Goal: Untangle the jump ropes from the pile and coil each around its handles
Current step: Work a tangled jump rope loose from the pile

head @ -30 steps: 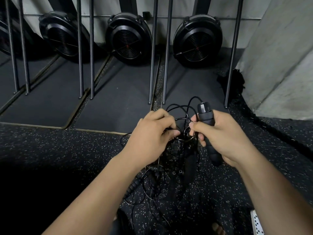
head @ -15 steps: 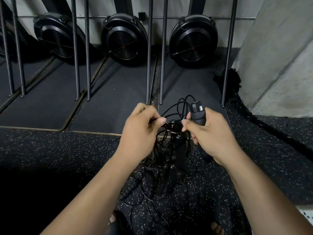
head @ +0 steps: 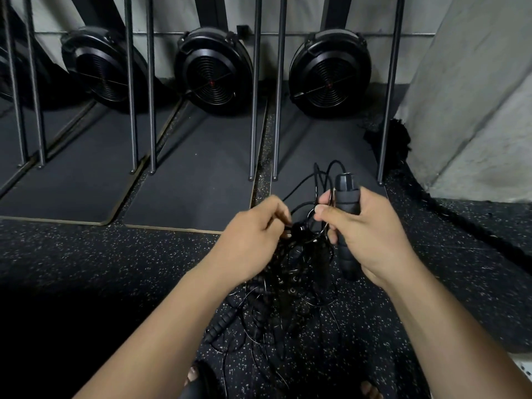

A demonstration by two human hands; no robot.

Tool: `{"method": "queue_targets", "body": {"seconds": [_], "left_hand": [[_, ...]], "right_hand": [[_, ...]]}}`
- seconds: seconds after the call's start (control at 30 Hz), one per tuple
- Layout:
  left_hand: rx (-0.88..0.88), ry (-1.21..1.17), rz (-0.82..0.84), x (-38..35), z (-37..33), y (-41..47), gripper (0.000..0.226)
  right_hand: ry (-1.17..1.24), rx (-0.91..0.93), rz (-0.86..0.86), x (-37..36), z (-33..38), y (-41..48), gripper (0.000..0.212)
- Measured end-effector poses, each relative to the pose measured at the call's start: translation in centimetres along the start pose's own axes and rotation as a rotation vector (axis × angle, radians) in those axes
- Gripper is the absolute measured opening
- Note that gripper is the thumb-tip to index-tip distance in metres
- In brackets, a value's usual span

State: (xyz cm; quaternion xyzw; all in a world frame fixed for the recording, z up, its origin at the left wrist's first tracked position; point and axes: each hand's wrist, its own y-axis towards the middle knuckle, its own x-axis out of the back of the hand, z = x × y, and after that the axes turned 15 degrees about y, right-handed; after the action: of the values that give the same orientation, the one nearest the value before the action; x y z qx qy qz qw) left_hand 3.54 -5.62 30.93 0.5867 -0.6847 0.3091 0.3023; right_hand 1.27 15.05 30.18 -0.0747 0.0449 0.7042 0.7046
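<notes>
Two hands work a black tangle (head: 290, 286) that hangs between them down to the floor (head: 115, 263).

Dark cords on dark speckled rubber blur together, so the ropes cannot be counted, and the left fingertips are smeared by motion. The left hand (head: 253, 240) pinches cords at the tangle's top. Just beside it, the right hand (head: 374, 234) grips one upright handle (head: 348, 203), with loops rising above. A second, ribbed handle (head: 221, 323) lies lower left. Three fans (head: 213, 73) stand behind, and a fourth is cut off at the left edge.
</notes>
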Motion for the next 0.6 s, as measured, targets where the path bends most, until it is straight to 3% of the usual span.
{"method": "queue_targets", "body": {"seconds": [0.2, 0.3, 0.5, 0.6], "left_hand": [[0.197, 0.026, 0.042, -0.4, -0.3, 0.5, 0.033], [0.256, 0.001, 0.118, -0.6, -0.3, 0.7, 0.026], [0.257, -0.065, 0.406, -0.6, 0.0, 0.8, 0.021], [0.231, -0.078, 0.422, -1.0, 0.5, 0.8, 0.017]], "right_hand": [[0.146, -0.092, 0.004, 0.1, 0.5, 0.2, 0.010], [0.131, -0.110, 0.017, -0.2, 0.2, -0.1, 0.016], [-0.010, -0.096, 0.060, -1.0, 0.1, -0.9, 0.028], [-0.067, -0.103, 0.128, -1.8, 0.2, -1.4, 0.030]]}}
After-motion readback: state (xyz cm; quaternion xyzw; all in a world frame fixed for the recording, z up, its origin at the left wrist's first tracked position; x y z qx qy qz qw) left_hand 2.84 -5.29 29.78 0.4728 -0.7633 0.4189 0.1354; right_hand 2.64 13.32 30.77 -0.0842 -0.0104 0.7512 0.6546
